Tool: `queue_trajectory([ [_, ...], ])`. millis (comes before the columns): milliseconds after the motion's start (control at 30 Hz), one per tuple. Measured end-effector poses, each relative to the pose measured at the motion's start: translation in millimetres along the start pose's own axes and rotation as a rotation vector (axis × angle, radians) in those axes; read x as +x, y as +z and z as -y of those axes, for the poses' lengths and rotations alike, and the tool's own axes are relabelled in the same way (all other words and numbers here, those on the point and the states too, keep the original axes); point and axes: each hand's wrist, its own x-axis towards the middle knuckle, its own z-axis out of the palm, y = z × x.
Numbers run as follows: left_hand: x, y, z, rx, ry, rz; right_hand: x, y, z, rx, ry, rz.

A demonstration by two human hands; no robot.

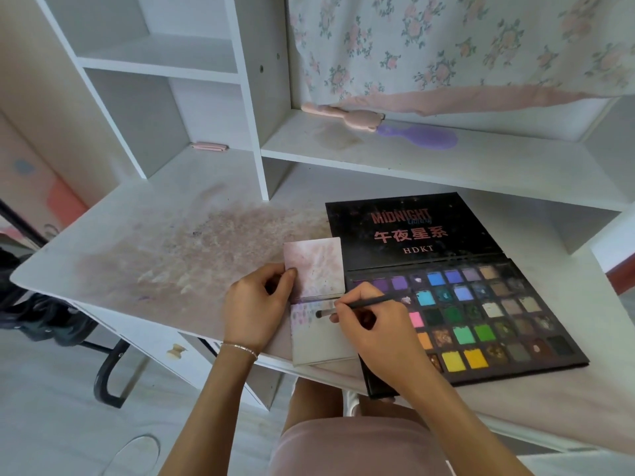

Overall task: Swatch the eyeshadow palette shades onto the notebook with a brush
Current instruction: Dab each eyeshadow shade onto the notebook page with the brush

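A large black rectangular eyeshadow palette [481, 310] is lying open on the right, its lid flat on the far side, rows of purple, blue, green, yellow and brown pans showing. A small white notebook [318, 300] is lying open just left of it, pages smudged pink and purple. A thin black brush [357, 305] is slanting over the near page, its tip touching the paper.

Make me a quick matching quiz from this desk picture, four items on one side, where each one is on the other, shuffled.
Things:
1. brush
2. notebook
3. eyeshadow palette
4. purple hairbrush

Places:
A. on the shelf above the desk
B. open on the desk, right of the notebook
C. pinched in the right hand
D. upper page held by the left hand

Pairs: 1-C, 2-D, 3-B, 4-A
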Motion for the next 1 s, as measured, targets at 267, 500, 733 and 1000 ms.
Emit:
queue_trajectory([
  [267,0.0,0.0,-0.4,0.022,-0.001,-0.004,1.2,1.5,-0.5,-0.014,0.015,0.031],
  [500,-0.6,-0.5,-0.7,0.027,0.003,-0.003,1.5,1.9,-1.1,-0.063,0.002,0.055],
  [733,-0.5,-0.1,-1.3,0.028,0.004,-0.009,1.8,1.9,-0.3,-0.078,-0.006,0.053],
  [1000,-0.6,0.5,-0.6,0.019,0.005,-0.009,1.7,2.3,-0.6,-0.09,-0.006,0.065],
])
